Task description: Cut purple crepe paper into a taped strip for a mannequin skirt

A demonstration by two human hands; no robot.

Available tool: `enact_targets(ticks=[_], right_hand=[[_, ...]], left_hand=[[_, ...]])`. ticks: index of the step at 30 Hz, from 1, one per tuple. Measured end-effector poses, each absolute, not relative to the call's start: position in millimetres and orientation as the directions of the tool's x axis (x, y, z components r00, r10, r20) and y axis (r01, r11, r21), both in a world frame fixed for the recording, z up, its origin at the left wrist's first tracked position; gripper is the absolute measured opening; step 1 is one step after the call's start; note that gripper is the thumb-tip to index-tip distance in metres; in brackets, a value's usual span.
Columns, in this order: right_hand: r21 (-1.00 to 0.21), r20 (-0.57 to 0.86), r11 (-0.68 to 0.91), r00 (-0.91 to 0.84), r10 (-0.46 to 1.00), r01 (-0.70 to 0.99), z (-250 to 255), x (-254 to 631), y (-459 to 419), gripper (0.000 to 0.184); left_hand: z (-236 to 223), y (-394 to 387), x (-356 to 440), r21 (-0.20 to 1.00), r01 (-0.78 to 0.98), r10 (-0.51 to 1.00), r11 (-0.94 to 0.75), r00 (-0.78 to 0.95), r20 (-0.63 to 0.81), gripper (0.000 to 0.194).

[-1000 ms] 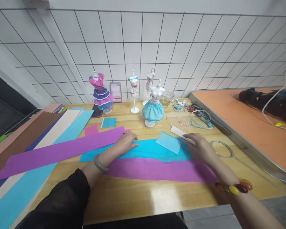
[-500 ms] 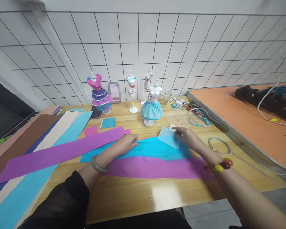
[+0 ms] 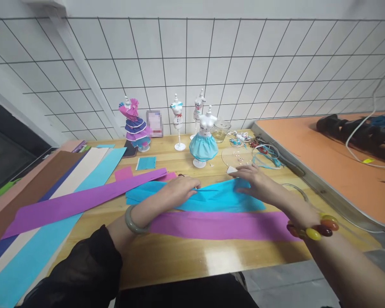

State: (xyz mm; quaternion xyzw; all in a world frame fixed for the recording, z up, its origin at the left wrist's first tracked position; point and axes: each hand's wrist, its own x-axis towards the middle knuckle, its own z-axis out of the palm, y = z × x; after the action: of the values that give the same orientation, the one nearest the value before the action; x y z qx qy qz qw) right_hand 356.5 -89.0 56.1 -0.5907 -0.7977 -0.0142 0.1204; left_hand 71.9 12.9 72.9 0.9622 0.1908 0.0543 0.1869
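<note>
Firstly, at far left: brown [image 3: 54,169], navy [image 3: 59,184], cream [image 3: 73,179] and light-blue strips [image 3: 64,235], laid aslant, with one purple strip [image 3: 83,203] across them. Next, left hand [image 3: 181,191], a green bangle [image 3: 133,222] at the wrist; thumb and fingertips pinched together on the far edge of a blue strip [image 3: 224,199], near its mid-length. Blue strip: extends to either side of this grip, on the tabletop [image 3: 167,261]; bright turquoise-blue, thin, matt, long, rumpled, with creases spreading from the pinch and an uneven far edge. Along its near side, a second purple strip [image 3: 218,225], lying flat. Beyond, a white dress form [image 3: 203,147] in a light-blue gathered skirt. Then a small white piece [image 3: 231,170], at the fingertips of the right hand [image 3: 259,182]; that hand, fingers bent, is over the blue strip's right part, but blur leaves its hold uncertain. Lastly, a beaded bracelet [image 3: 324,231] on the right wrist.
</note>
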Motion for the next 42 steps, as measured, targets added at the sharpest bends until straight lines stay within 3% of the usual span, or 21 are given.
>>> enact_targets(ticks=[2, 6, 10, 13, 18, 22, 26, 31, 37, 42], right_hand=[[-0.046, 0.2, 0.314, -0.299, 0.933, 0.948, 63.5, 352.7, -91.1, 0.021], [0.038, 0.283, 0.262, -0.261, 0.923, 0.964, 72.5, 359.8, -107.6, 0.02], [0.067, 0.342, 0.17, -0.183, 0.922, 0.983, 58.6, 367.7, -130.5, 0.015], [0.014, 0.289, 0.181, -0.177, 0.941, 0.983, 36.3, 368.8, -146.4, 0.015], [-0.146, 0.246, 0.224, -0.184, 0.952, 0.963, 11.3, 368.8, -166.6, 0.019], [-0.273, 0.272, 0.179, -0.103, 0.957, 0.945, 18.8, 366.8, -164.6, 0.019], [-0.324, 0.244, 0.131, -0.051, 0.969, 0.937, 32.6, 354.5, -148.6, 0.02], [-0.355, 0.167, 0.211, -0.161, 0.973, 0.911, 32.7, 330.3, -138.5, 0.023], [-0.542, -0.058, 0.179, -0.249, 0.967, 0.821, 27.5, 313.5, -141.8, 0.024], [-0.609, -0.031, 0.077, -0.12, 0.992, 0.79, 17.1, 321.7, -122.1, 0.03]], left_hand=[[74.6, 10.8, 72.4, 0.359, 0.37, 0.41, -0.857, 0.911, 0.038, 0.015], [64.4, 19.9, 61.6, 0.314, 0.422, 0.446, -0.85, 0.895, 0.005, 0.019], [46.6, 30.0, 43.1, 0.106, 0.488, 0.484, -0.866, 0.873, -0.06, 0.013], [38.6, 23.3, 28.2, -0.069, 0.487, 0.487, -0.87, 0.873, 0.024, 0.02], [48.7, 0.8, 3.7, -0.35, 0.409, 0.366, -0.843, 0.912, 0.183, 0.02], [78.2, 3.0, -18.6, -0.424, 0.469, 0.367, -0.775, 0.88, 0.302, 0.018], [102.7, 10.3, -53.1, -0.405, 0.579, 0.502, -0.707, 0.815, 0.29, 0.016], [88.5, -10.0, -106.0, -0.325, 0.684, 0.703, -0.653, 0.707, 0.073, 0.026], [48.7, -45.1, -147.5, 0.068, 0.797, 0.777, -0.6, 0.601, -0.187, 0.021], [62.5, -11.5, -155.4, 0.389, 0.773, 0.765, -0.502, 0.606, -0.217, 0.022]])
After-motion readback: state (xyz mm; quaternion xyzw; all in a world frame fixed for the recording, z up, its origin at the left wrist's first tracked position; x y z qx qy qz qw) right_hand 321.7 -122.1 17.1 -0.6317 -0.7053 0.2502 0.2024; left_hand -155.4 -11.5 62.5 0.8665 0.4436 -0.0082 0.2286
